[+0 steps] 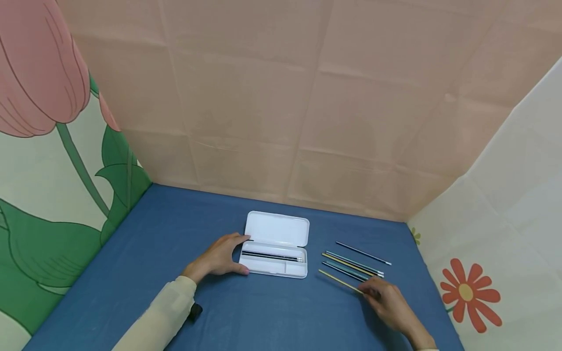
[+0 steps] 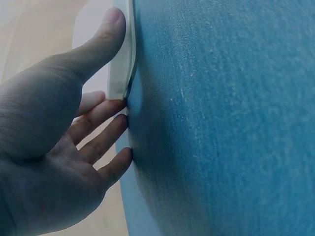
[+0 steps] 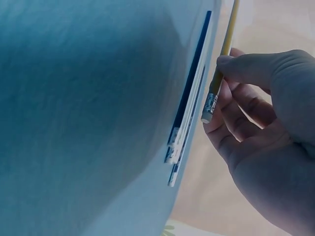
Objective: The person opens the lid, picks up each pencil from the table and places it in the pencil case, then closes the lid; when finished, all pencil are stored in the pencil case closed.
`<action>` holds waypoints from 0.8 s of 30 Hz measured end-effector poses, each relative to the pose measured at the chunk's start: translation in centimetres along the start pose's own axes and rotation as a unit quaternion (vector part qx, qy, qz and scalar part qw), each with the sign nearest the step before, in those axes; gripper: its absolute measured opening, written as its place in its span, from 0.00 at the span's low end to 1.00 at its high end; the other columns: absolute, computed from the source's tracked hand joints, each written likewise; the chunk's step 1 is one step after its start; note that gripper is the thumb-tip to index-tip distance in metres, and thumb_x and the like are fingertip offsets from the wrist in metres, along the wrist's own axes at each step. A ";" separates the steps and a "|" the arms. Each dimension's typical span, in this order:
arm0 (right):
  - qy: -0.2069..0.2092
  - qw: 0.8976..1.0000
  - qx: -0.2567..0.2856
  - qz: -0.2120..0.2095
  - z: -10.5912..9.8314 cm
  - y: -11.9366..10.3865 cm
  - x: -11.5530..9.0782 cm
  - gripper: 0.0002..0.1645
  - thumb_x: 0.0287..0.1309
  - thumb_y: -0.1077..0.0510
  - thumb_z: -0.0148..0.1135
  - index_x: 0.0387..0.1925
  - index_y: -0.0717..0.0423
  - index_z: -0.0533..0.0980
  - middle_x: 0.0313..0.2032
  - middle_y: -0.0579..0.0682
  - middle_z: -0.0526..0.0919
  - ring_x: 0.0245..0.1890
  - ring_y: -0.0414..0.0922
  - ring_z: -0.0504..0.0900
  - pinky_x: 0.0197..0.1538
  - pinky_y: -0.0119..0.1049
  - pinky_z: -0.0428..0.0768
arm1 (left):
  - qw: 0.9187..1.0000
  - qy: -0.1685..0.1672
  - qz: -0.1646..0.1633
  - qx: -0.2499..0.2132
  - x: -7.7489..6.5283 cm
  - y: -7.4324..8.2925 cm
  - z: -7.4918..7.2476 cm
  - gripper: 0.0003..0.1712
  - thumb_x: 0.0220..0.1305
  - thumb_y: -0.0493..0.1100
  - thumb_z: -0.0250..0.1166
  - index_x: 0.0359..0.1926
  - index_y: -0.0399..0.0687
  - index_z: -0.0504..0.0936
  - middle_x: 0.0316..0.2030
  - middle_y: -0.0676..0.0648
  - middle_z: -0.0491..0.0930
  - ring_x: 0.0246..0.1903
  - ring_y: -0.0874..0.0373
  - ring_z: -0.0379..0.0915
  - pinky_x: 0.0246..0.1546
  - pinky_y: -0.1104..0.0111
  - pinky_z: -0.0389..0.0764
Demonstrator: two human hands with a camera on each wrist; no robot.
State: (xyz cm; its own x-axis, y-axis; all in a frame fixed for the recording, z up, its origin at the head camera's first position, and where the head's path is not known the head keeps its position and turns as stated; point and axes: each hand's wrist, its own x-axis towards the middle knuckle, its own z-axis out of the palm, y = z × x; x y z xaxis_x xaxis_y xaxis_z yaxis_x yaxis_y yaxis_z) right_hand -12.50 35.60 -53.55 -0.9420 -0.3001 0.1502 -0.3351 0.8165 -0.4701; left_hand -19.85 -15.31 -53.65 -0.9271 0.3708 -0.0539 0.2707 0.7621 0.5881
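A white pencil case (image 1: 274, 269) lies with its lid up on the blue cloth. Several dark pencils (image 1: 272, 255) lie in its long back compartment. My left hand (image 1: 222, 254) holds the case's left end, thumb at the near corner and index finger near the hinge; the left wrist view shows the thumb (image 2: 110, 37) along the case's side wall. In my right hand (image 1: 388, 302) a yellow pencil (image 1: 338, 281) is pinched between thumb and fingers, lifted off the cloth, its eraser end (image 3: 206, 117) towards the palm. Loose pencils (image 1: 354, 263) lie just beyond that hand.
One dark pencil (image 1: 363, 253) lies apart, behind the loose group. The blue cloth (image 1: 281, 312) covers the table. A tan sheet (image 1: 281, 97) hangs at the back, with flower-printed sheets (image 1: 505, 234) at the sides.
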 end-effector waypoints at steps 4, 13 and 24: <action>0.016 1.000 0.005 -0.019 0.1 -0.4 0.3 0.20 0.61 0.72 0.80 0.42 0.42 0.92 0.42 0.35 0.90 0.40 0.35 0.87 0.42 0.33 0.86 | 1.000 0.001 0.001 -0.003 0.0 0.0 0.0 0.59 0.55 0.57 0.91 0.83 0.44 0.74 0.70 0.38 0.81 0.69 0.39 0.78 0.73 0.36 0.78; 0.047 0.994 0.004 -0.098 0.6 -1.2 1.4 0.21 0.57 0.75 0.81 0.43 0.47 0.92 0.39 0.36 0.88 0.38 0.27 0.80 0.38 0.32 0.83 | 1.000 0.004 0.001 -0.001 0.1 -0.4 0.3 0.59 0.55 0.58 0.91 0.82 0.44 0.75 0.70 0.38 0.81 0.69 0.39 0.78 0.73 0.36 0.78; 0.005 0.995 0.016 -0.093 0.8 -2.5 4.1 0.17 0.66 0.72 0.77 0.47 0.49 0.92 0.44 0.42 0.92 0.42 0.32 0.87 0.43 0.32 0.87 | 1.000 -0.001 -0.003 -0.007 0.0 0.0 0.0 0.59 0.56 0.57 0.91 0.83 0.44 0.74 0.72 0.36 0.80 0.71 0.37 0.77 0.75 0.35 0.77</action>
State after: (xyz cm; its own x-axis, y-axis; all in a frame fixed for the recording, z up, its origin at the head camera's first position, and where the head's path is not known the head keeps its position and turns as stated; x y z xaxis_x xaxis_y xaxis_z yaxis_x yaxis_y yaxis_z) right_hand -15.54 31.96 -52.48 -0.8636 -0.4399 0.2462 -0.5036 0.7304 -0.4615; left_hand -19.89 -15.31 -53.71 -0.9285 0.3665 -0.0589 0.2611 0.7575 0.5983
